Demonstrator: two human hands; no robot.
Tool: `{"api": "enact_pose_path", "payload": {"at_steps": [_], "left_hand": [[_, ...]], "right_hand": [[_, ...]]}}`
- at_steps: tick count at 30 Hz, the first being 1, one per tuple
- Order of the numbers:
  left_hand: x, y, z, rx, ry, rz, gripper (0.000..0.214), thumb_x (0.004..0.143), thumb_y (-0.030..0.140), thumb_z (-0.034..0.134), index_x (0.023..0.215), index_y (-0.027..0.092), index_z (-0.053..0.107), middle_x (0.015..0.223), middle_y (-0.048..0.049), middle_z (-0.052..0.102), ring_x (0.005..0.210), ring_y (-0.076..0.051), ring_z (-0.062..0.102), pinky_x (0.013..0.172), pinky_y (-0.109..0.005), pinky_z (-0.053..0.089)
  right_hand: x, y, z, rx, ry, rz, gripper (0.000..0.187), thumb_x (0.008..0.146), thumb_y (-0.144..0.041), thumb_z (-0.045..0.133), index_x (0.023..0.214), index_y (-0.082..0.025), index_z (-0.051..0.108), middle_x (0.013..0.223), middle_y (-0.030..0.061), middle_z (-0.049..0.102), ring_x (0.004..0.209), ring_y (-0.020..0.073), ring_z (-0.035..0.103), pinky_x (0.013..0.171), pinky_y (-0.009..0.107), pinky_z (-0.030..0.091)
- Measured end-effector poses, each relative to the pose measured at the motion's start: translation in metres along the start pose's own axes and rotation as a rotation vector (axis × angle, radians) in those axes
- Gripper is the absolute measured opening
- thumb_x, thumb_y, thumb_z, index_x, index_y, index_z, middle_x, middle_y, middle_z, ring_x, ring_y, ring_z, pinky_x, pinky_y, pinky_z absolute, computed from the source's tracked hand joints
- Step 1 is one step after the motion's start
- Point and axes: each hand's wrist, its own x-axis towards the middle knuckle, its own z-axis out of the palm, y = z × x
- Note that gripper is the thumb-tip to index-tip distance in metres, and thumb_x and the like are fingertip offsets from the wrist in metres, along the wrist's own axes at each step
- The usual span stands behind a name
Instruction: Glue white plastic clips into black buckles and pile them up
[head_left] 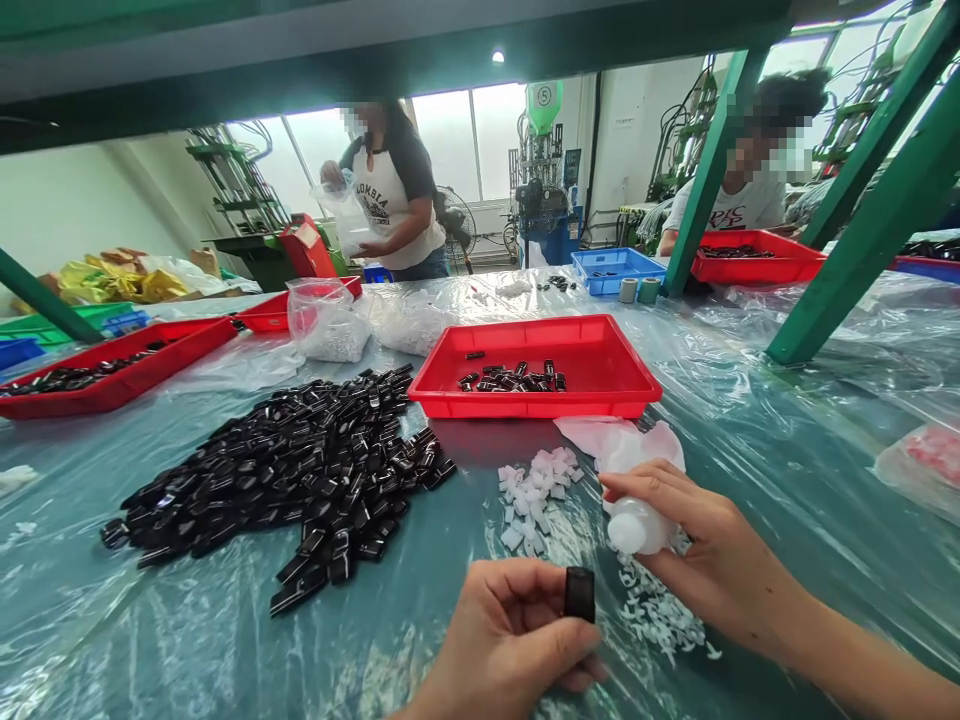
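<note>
My left hand [510,640] is low in the middle, its fingers pinched round one small black plastic part [579,593] held upright. My right hand [705,550] is curled round a small white plastic bottle [634,528] lying on its side, just right of the black part. A big heap of the same black parts [300,470] spreads over the plastic-covered table to the left. Small white plastic bits [536,490] lie between the heap and my right hand. More white scraps [660,615] lie under my right wrist.
A red tray [600,345] with several black parts stands ahead. Other red trays [112,375] sit left and far right [757,258]; a blue tray [615,268] is behind. Clear bags [330,320] lie mid-table. Green frame legs [862,230] slant at right. Two people work across the table.
</note>
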Motion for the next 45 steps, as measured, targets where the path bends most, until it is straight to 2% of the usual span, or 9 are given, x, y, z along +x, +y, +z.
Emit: {"api": "enact_pose_path", "payload": {"at_steps": [6, 11, 16, 20, 24, 28, 34, 39, 45], "left_hand": [[0.002, -0.003, -0.001, 0.031, 0.032, 0.024, 0.03, 0.059, 0.029, 0.079, 0.076, 0.008, 0.066, 0.056, -0.0043, 0.062, 0.051, -0.014, 0.061, 0.047, -0.019, 0.047], [0.002, -0.001, -0.002, 0.033, 0.047, 0.037, 0.024, 0.059, 0.028, 0.078, 0.07, 0.009, 0.066, 0.053, -0.0019, 0.059, 0.05, -0.012, 0.058, 0.046, -0.018, 0.045], [0.003, -0.005, -0.005, 0.087, 0.055, 0.104, 0.019, 0.06, 0.026, 0.076, 0.067, 0.011, 0.067, 0.055, -0.0019, 0.057, 0.052, -0.012, 0.056, 0.048, -0.018, 0.042], [0.004, -0.009, -0.007, 0.124, 0.046, 0.174, 0.014, 0.06, 0.021, 0.075, 0.071, 0.012, 0.071, 0.062, -0.0022, 0.058, 0.054, -0.011, 0.052, 0.05, -0.019, 0.041], [0.003, -0.007, -0.007, 0.166, 0.054, 0.274, 0.011, 0.061, 0.016, 0.074, 0.071, 0.013, 0.073, 0.068, -0.0038, 0.06, 0.061, -0.011, 0.05, 0.056, -0.019, 0.04], [0.003, -0.003, -0.007, 0.17, 0.069, 0.156, 0.016, 0.06, 0.022, 0.074, 0.071, 0.011, 0.07, 0.065, -0.0031, 0.057, 0.059, -0.012, 0.05, 0.056, -0.021, 0.04], [0.005, -0.005, -0.01, 0.179, 0.091, 0.096, 0.024, 0.063, 0.031, 0.072, 0.073, 0.01, 0.066, 0.061, -0.0036, 0.057, 0.058, -0.014, 0.053, 0.059, -0.025, 0.042], [0.008, -0.008, -0.012, 0.262, 0.103, 0.081, 0.025, 0.064, 0.032, 0.07, 0.072, 0.009, 0.066, 0.06, -0.0032, 0.055, 0.055, -0.012, 0.046, 0.052, -0.022, 0.038], [0.011, -0.011, -0.011, 0.254, 0.082, 0.062, 0.022, 0.065, 0.03, 0.069, 0.073, 0.01, 0.066, 0.059, -0.0017, 0.054, 0.055, -0.011, 0.045, 0.052, -0.022, 0.038]], "right_hand": [[-0.004, 0.0, 0.003, 0.033, -0.016, 0.102, 0.034, 0.074, -0.01, 0.055, 0.106, -0.02, 0.059, 0.089, 0.0049, 0.068, 0.081, 0.0197, 0.064, 0.067, 0.03, 0.055], [-0.003, 0.012, 0.001, 0.108, 0.059, 0.396, 0.034, 0.071, -0.026, 0.068, 0.105, -0.021, 0.062, 0.098, 0.0074, 0.069, 0.083, 0.0247, 0.066, 0.065, 0.033, 0.055], [0.005, 0.058, -0.015, 0.182, 0.25, 0.598, 0.03, 0.076, -0.032, 0.066, 0.101, -0.017, 0.059, 0.09, 0.0099, 0.069, 0.074, 0.0223, 0.066, 0.06, 0.031, 0.055], [-0.002, 0.103, -0.021, 0.165, 0.312, 0.685, 0.019, 0.086, -0.031, 0.057, 0.096, -0.015, 0.059, 0.087, 0.0023, 0.064, 0.069, 0.0126, 0.062, 0.059, 0.025, 0.053], [-0.016, 0.133, -0.011, 0.112, 0.338, 0.718, 0.019, 0.089, -0.031, 0.053, 0.088, -0.013, 0.059, 0.076, -0.0013, 0.06, 0.058, 0.0084, 0.057, 0.05, 0.021, 0.049], [-0.018, 0.143, -0.009, 0.041, 0.412, 0.669, 0.018, 0.088, -0.031, 0.054, 0.089, -0.014, 0.059, 0.077, -0.0007, 0.06, 0.058, 0.0083, 0.056, 0.05, 0.021, 0.048], [0.004, 0.105, -0.033, -0.16, 0.621, 0.523, 0.054, 0.07, -0.036, 0.073, 0.114, -0.013, 0.05, 0.114, 0.0157, 0.051, 0.097, 0.0267, 0.052, 0.067, 0.035, 0.046], [0.005, 0.037, -0.015, -0.08, 0.251, 0.181, 0.003, 0.081, -0.023, 0.06, 0.08, -0.021, 0.061, 0.083, 0.0044, 0.063, 0.08, 0.0193, 0.058, 0.072, 0.033, 0.046], [-0.002, 0.003, 0.024, -0.026, -0.276, -0.041, 0.02, 0.085, -0.011, 0.05, 0.099, -0.021, 0.061, 0.094, 0.0044, 0.065, 0.09, 0.0182, 0.056, 0.081, 0.035, 0.045]]}}
